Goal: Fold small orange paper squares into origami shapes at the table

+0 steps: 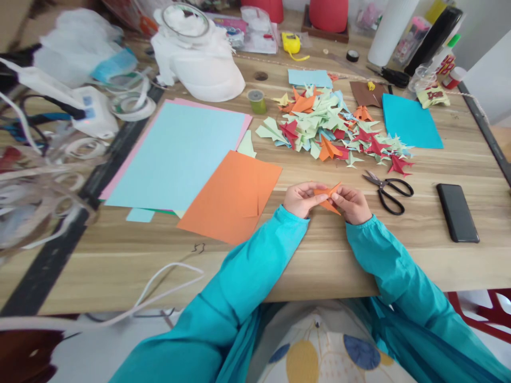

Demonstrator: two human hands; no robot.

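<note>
My left hand point(300, 199) and my right hand point(353, 205) pinch a small folded orange paper piece point(328, 194) between them, just above the wooden table point(319, 255). Both arms wear teal sleeves. Beyond the hands lies a pile of folded paper shapes point(335, 130) in green, orange, red and blue. Black scissors point(389, 190) lie just right of my right hand. An orange paper sheet point(231, 196) lies to the left of my left hand.
A large light-blue sheet point(179, 151) over pink paper lies at left. A black phone point(457, 211) sits at right, a blue sheet point(411, 121) beyond it. A white plastic bag point(199, 58), tape rolls point(131, 103) and clutter crowd the far and left edges.
</note>
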